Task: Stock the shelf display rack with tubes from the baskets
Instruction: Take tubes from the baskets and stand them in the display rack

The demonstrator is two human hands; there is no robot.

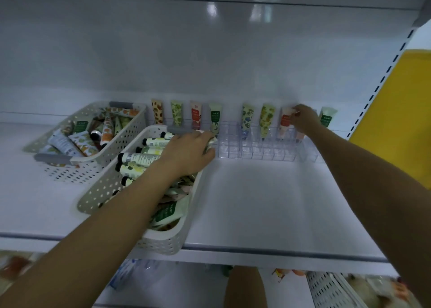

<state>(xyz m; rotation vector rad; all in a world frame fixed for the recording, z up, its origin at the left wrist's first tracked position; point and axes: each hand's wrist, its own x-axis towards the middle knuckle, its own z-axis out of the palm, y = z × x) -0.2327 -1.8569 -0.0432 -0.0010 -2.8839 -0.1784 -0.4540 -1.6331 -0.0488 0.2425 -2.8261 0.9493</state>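
Note:
A clear plastic display rack (pixel 256 149) stands at the back of the white shelf, with several patterned tubes upright in its rear row. My right hand (pixel 304 119) pinches the top of a red-and-white tube (pixel 285 121) standing in the rack's right part. My left hand (pixel 189 151) reaches over the near basket (pixel 102 191) and grips a pale tube (pixel 212 142) at the basket's far right corner, next to the rack's left end. The near basket holds several white and green tubes. A second basket (pixel 58 165) further left holds more mixed tubes.
The white shelf (pixel 256 202) has bare surface in front of the rack. A yellow panel (pixel 401 121) and a slotted upright stand at the right. Below the shelf edge a lower shelf shows blurred products and another perforated basket (pixel 331 291).

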